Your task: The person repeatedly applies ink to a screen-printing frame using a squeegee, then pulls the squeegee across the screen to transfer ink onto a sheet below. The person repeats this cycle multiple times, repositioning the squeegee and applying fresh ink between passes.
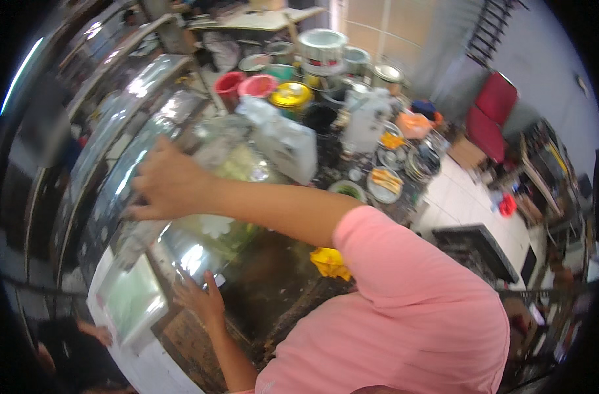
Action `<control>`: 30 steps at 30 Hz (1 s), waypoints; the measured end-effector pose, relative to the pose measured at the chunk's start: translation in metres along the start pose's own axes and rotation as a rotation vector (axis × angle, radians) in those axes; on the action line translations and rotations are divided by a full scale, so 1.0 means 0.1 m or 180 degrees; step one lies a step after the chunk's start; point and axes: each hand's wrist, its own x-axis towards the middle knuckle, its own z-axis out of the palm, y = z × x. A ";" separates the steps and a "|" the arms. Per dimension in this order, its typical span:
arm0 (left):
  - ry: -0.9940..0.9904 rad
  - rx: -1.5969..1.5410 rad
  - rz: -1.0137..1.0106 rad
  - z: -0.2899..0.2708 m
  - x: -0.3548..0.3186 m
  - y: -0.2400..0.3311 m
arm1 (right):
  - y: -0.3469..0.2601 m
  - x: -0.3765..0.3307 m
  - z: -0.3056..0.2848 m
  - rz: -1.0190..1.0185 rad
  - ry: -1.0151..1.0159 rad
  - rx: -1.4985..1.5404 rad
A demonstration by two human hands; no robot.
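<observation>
My right hand (168, 182) reaches across to the left with its fingers curled, blurred by motion. A crumpled grey rag (134, 244) hangs just below the fingers and appears to be in their grip. Lower down, my left hand (204, 301) has its fingers spread at the near edge of a shiny glass sheet (193, 257); whether it bears on the glass is hard to tell. A white flower-like shape (215, 226) shows on the sheet. Left of that hand, a pale green framed panel (130, 299) lies on white paper (145, 368).
A rack (109, 141) of glass sheets stands at left. Beyond the worktop (266, 282) are white jerrycans (289, 144), a yellow-lidded can (291, 95) and several buckets (322, 49). A yellow cloth (330, 262) lies near my sleeve. Another person's arm (96, 331) shows at lower left.
</observation>
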 end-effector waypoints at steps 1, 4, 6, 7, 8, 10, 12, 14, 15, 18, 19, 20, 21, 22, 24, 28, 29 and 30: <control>-0.0268 0.0349 -0.0032 0.10 -0.08 0.03 | 0.01 0.08 0.00 0.0061 -0.0069 0.0095; -0.0936 0.0793 -0.0268 0.30 -0.24 0.07 | 0.07 0.31 -0.01 0.0098 -0.0515 0.0154; -0.1035 0.0724 -0.0281 0.35 -0.25 0.05 | 0.11 0.44 -0.01 0.0125 -0.0683 0.0255; -0.1026 0.0649 -0.0229 0.36 -0.23 0.04 | 0.13 0.49 -0.01 0.0098 -0.0741 0.0186; -0.1008 0.0623 -0.0213 0.36 -0.21 0.02 | 0.14 0.53 0.01 0.0107 -0.0699 0.0216; -0.0677 -0.0020 -0.0126 0.35 -0.18 0.02 | 0.15 0.58 0.05 0.0057 -0.0549 0.0095; -0.0442 -0.0507 -0.0205 0.30 -0.11 0.06 | 0.14 0.61 0.10 0.0051 -0.0486 0.0141; 0.0104 -0.1538 -0.0174 0.23 0.03 0.16 | 0.14 0.64 0.14 0.0055 -0.0440 0.0155; 0.0276 -0.1641 -0.0130 0.17 0.12 0.20 | 0.14 0.66 0.16 0.0069 -0.0427 0.0145; 0.0631 -0.1100 0.0161 -0.07 0.52 0.29 | 0.17 0.75 0.18 0.0073 -0.0446 0.0083; 0.0863 -0.1046 0.0355 -0.12 0.66 0.29 | 0.19 0.77 0.18 0.0077 -0.0472 0.0071; 0.1165 -0.1000 0.0738 -0.17 0.77 0.27 | 0.20 0.79 0.17 0.0067 -0.0422 0.0080; 0.1069 -0.1420 0.0386 -0.23 0.85 0.21 | 0.20 0.78 0.16 0.0071 -0.0389 0.0105; 0.1041 -0.1846 0.0219 -0.29 0.89 0.12 | 0.21 0.78 0.15 0.0079 -0.0440 0.0074; 0.1165 -0.1904 -0.0103 -0.36 0.84 -0.14 | 0.18 0.75 0.12 0.0098 -0.0693 0.0089; 0.1426 -0.2331 -0.0476 -0.63 0.62 -0.94 | 0.17 0.68 0.03 0.0163 -0.0696 0.0086; 0.1410 -0.2457 -0.0489 -0.75 0.56 -1.19 | 0.17 0.66 0.01 0.0184 -0.0500 0.0175; 0.1499 -0.2366 -0.0503 -0.84 0.51 -1.45 | 0.17 0.65 -0.01 0.0178 -0.0563 0.0133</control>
